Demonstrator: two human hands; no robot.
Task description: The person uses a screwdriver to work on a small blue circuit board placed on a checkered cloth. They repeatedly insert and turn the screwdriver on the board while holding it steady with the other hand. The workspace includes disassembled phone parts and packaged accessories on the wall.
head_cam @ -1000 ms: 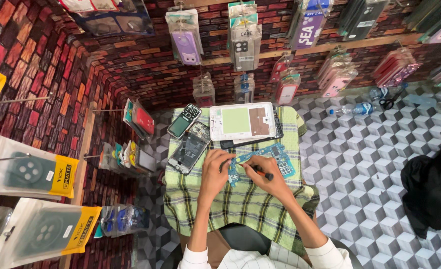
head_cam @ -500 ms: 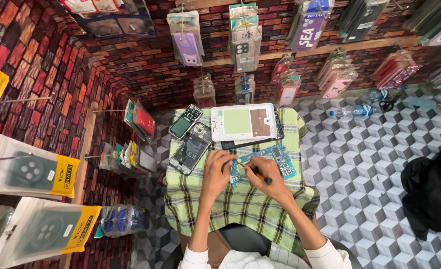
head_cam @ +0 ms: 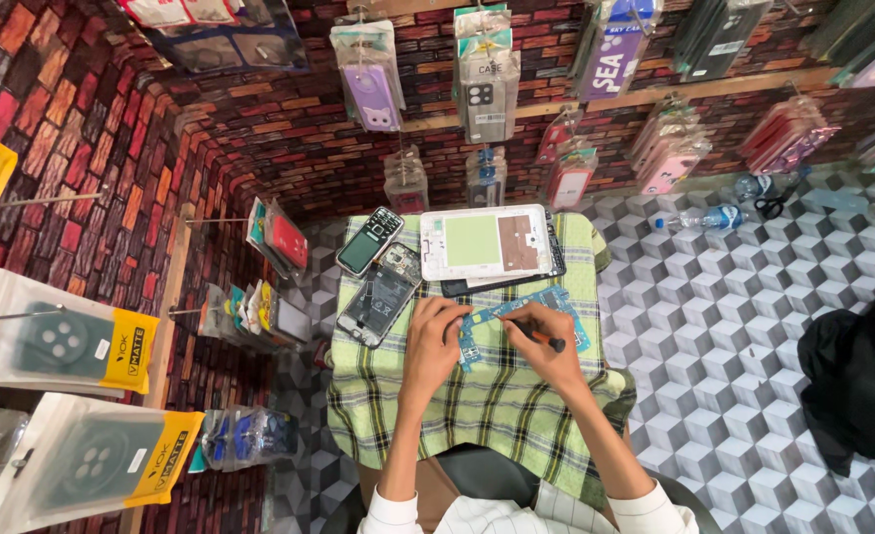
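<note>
Both forearms extended over the table: left hand (head_cam: 435,341) pinches blue circuit board (head_cam: 521,316); right hand (head_cam: 546,346) grips a screwdriver (head_cam: 534,334).

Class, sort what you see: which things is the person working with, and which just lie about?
In use: blue circuit board, screwdriver, left hand, right hand.
Lying about: opened phone, white tablet shell, green-screened phone, water bottle, scissors.

White checked sleeves (thin dark lines), rolled above wrists; bare forearms.
</note>
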